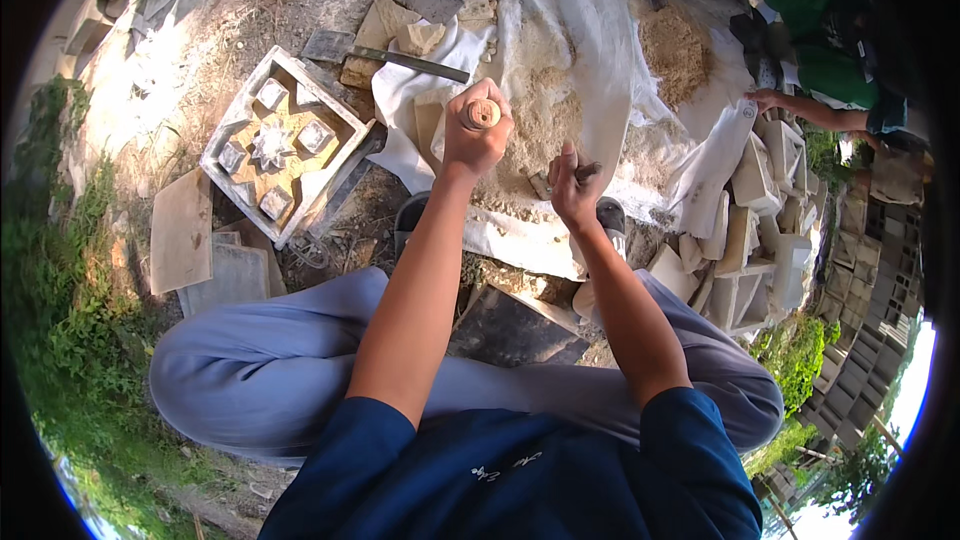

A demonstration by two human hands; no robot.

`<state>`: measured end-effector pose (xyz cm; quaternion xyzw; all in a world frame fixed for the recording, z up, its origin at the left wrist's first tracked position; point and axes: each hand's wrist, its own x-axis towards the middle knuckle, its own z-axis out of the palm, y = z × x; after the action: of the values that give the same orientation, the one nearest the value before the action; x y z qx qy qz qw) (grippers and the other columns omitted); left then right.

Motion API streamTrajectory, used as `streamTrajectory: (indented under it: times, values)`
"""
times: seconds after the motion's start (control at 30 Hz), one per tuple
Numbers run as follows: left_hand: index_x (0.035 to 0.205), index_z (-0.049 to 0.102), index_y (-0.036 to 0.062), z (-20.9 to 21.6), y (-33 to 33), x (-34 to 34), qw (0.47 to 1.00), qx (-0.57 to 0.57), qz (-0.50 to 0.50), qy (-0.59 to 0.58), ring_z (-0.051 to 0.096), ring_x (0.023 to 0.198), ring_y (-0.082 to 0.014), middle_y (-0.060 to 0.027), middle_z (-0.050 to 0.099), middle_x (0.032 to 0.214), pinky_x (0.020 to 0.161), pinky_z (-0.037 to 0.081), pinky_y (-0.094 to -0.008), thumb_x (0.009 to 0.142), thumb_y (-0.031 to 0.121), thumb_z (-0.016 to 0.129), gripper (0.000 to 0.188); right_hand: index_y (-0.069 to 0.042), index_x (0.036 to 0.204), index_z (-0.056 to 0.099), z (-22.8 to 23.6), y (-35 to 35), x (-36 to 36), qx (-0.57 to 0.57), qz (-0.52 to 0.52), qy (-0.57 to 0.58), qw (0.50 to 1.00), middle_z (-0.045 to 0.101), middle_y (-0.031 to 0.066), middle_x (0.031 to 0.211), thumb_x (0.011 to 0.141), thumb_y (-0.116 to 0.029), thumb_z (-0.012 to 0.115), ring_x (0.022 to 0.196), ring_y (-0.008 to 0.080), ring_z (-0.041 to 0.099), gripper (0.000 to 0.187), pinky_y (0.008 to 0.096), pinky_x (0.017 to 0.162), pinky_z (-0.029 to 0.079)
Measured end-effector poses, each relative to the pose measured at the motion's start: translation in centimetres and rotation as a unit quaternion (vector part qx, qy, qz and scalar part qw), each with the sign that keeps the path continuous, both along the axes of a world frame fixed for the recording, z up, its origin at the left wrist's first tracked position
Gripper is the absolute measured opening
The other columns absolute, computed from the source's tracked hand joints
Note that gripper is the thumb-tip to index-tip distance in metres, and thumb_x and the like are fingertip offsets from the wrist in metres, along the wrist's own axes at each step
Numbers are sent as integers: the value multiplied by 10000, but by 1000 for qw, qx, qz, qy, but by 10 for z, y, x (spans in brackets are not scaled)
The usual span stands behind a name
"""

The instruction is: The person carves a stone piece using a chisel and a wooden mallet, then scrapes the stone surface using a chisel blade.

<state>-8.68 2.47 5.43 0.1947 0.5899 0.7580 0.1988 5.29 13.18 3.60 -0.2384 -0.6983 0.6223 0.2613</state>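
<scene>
Nearest, the right hand (574, 192) has its grip curled around a dark tool (588, 172). Just beyond, the left hand (478, 132) clasps a round wooden handle (482, 115). Both are above the sandy white cloth (600, 50). Hand-tool work seems underway; the next move probably calls for steady wrists.

The head's fisheye view faces down, near above the left hand (480, 140) and right hand (572, 198).

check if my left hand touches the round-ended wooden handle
Touching: the head view shows your left hand closed around the wooden handle, its round end exposed.
</scene>
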Motion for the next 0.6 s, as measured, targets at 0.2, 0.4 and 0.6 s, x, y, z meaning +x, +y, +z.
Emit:
streamTrajectory:
  times: [0.2, 0.4, 0.6]
  values:
    - [712, 502, 45, 0, -3, 0, 1000, -17, 0, 3, 516, 633, -104, -26, 555, 664, 609, 428, -274, 706, 1, 574, 84, -102, 649, 394, 15, -2, -11, -33, -29, -3, 999, 355, -50, 480, 1075, -192, 481, 411, 43, 290, 444, 264, 394, 222]
    - [726, 511, 43, -8, -7, -4, 1000, -11, 7, 13, 523, 640, -116, -29, 563, 685, 613, 439, -283, 699, 2, 579, 84, -65, 589, 457, 20, 6, -25, -38, -32, -74, 996, 426, -43, 509, 1064, -256, 498, 489, 44, 366, 513, 290, 441, 264]
    - [723, 509, 44, -3, 2, -5, 1000, 4, -7, 5, 519, 647, -115, -27, 556, 680, 620, 433, -274, 695, 3, 570, 79, -102, 616, 399, -25, 8, -8, 31, -3, -90, 995, 369, -45, 501, 1088, -257, 452, 459, 56, 323, 500, 274, 431, 234]
